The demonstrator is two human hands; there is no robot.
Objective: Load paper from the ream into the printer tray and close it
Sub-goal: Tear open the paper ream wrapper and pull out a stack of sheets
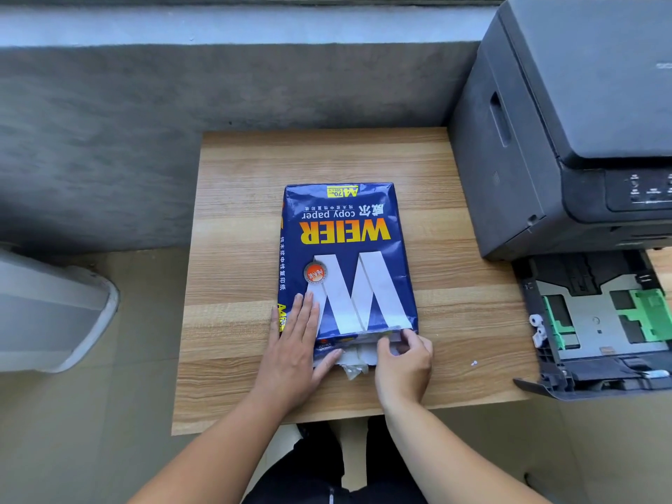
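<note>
A blue ream of copy paper (345,256) lies flat on the wooden table (236,220), its torn near end showing white paper (358,358). My left hand (294,343) rests flat on the ream's near left corner, fingers spread, thumb under the torn wrapper. My right hand (403,361) pinches the wrapper's open edge at the near right corner. The dark grey printer (567,121) stands at the right. Its paper tray (596,321) is pulled out toward me, with green guides and no paper visible inside.
A grey concrete wall runs behind the table. A pale rounded object (54,311) sits on the floor at the left. A small white scrap (473,363) lies on the table between ream and tray. My legs in dark clothing show below the table's front edge.
</note>
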